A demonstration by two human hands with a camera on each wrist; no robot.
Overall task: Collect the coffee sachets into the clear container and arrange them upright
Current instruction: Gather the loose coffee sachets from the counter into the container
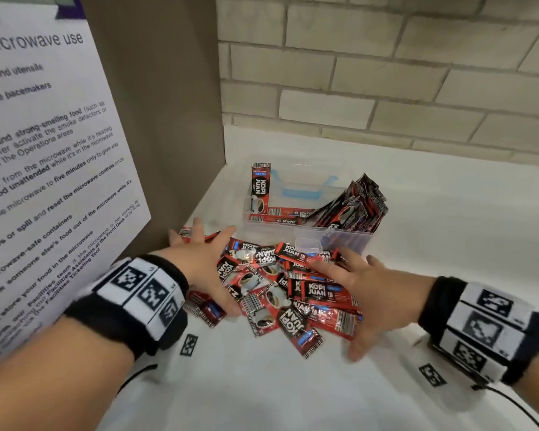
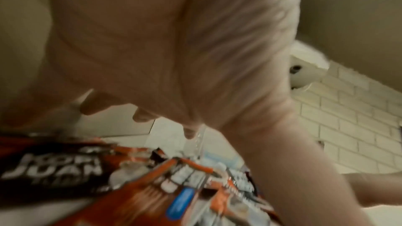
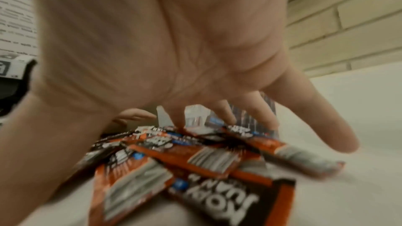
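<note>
A loose pile of red and black coffee sachets (image 1: 280, 293) lies on the white counter in front of the clear container (image 1: 308, 234). Inside the container one sachet (image 1: 260, 188) stands at the left wall, a leaning bundle (image 1: 355, 206) fills the right end, and a few lie flat on its floor. My left hand (image 1: 206, 262) spreads its fingers over the pile's left side, and my right hand (image 1: 364, 293) spreads over the right side. Both palms face down with fingers straight. The wrist views show the left hand (image 2: 174, 57) and the right hand (image 3: 174, 49) above blurred sachets (image 3: 185, 157).
A brown cabinet side (image 1: 162, 119) with a printed microwave notice (image 1: 44, 166) stands close on the left. A pale brick wall (image 1: 386, 73) runs behind the counter. Bare white counter (image 1: 448, 213) stretches to the right of the container and toward me.
</note>
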